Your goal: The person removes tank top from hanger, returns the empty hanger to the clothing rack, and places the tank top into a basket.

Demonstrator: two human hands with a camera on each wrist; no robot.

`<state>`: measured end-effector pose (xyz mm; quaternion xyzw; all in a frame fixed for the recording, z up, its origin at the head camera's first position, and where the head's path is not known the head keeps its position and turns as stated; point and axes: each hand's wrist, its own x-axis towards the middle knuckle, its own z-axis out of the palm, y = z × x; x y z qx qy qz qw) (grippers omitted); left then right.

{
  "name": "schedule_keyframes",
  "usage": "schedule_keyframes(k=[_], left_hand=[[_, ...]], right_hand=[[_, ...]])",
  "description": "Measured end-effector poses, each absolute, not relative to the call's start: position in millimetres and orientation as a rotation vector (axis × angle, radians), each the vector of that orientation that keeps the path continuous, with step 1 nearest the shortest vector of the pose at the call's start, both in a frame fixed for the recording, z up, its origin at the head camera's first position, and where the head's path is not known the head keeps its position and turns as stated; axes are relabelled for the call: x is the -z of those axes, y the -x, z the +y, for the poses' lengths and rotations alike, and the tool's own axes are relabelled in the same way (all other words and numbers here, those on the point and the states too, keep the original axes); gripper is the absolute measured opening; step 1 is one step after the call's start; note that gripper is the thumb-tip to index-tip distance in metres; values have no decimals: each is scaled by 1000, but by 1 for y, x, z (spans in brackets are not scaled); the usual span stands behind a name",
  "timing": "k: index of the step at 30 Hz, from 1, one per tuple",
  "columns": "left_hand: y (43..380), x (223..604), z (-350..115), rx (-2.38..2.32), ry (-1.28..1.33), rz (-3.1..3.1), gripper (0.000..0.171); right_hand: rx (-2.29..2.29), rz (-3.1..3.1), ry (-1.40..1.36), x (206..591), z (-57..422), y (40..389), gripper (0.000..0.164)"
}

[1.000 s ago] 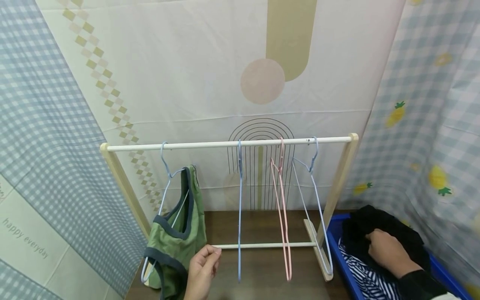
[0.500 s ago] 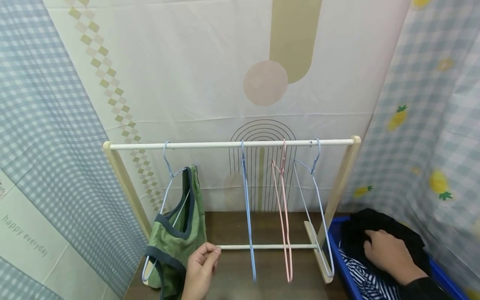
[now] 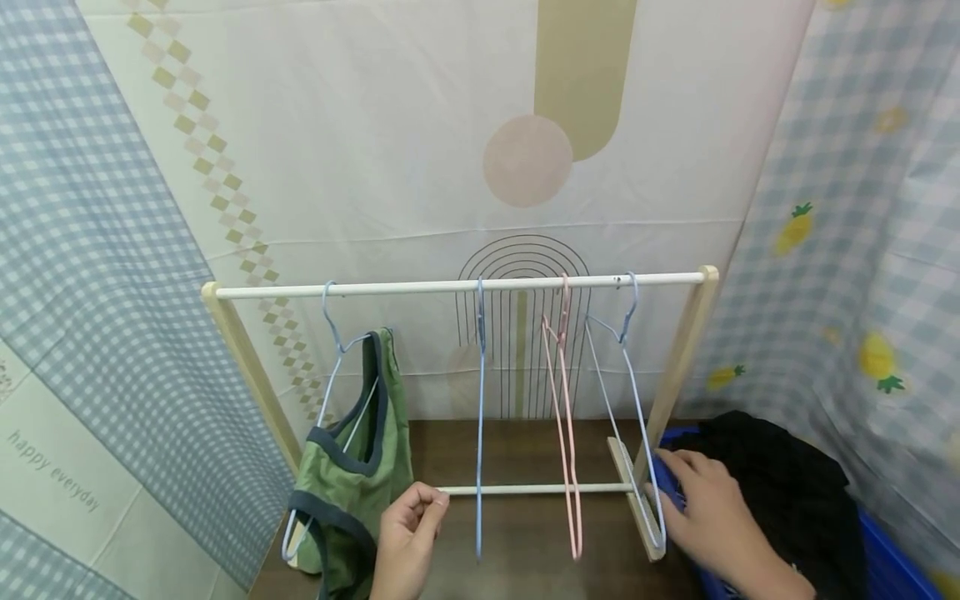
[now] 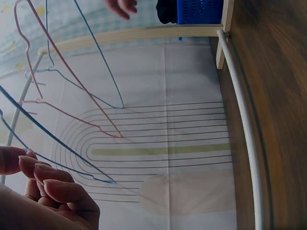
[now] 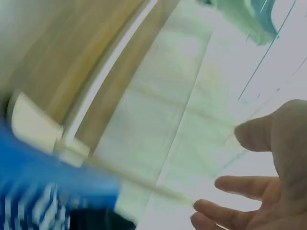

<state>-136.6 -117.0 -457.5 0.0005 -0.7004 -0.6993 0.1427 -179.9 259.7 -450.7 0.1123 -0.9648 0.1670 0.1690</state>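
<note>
In the head view my left hand (image 3: 408, 533) is raised in front of the rack's lower bar, fingers loosely curled with nothing between them. A green tank top (image 3: 390, 467) with dark trim hangs on a blue hanger just left of it. To its right are a bare blue hanger (image 3: 481, 417) and a pink hanger (image 3: 567, 433). My right hand (image 3: 712, 517) is beside the rightmost blue hanger (image 3: 637, 400), its fingertips overlapping the hanger's lower corner in this view. In the right wrist view its fingers (image 5: 235, 213) are parted and hold nothing.
A white rail (image 3: 405, 288) on a wooden frame carries the hangers. At right stands a blue basket (image 3: 892, 554) with a black garment (image 3: 795, 483) in it; striped cloth (image 5: 45, 206) shows in the right wrist view. Patterned fabric (image 3: 360, 125) covers the surroundings.
My right hand has come off the black garment and moved left to the rightmost blue hanger. The middle blue hanger swung slightly and hangs edge-on again. My left hand has barely moved.
</note>
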Motion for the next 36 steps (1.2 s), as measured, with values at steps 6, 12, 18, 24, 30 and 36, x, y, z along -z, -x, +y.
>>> schedule_keyframes(k=[6, 12, 18, 24, 30, 36], left_hand=[[129, 451, -111, 1952, 68, -2009, 16], [120, 441, -105, 1855, 157, -1984, 17], [115, 436, -102, 1836, 144, -2004, 19], [113, 435, -104, 1830, 73, -2048, 21], [111, 427, -107, 1788, 33, -2089, 21], [111, 407, -119, 1581, 178, -2116, 21]], right_hand=[[-516, -2469, -513, 462, 216, 159, 50], [-474, -2414, -590, 471, 184, 144, 56], [-488, -2322, -703, 480, 171, 141, 51], [-499, -2296, -715, 482, 167, 142, 47], [-529, -2391, -638, 484, 164, 138, 45], [-542, -2319, -687, 489, 165, 138, 49]])
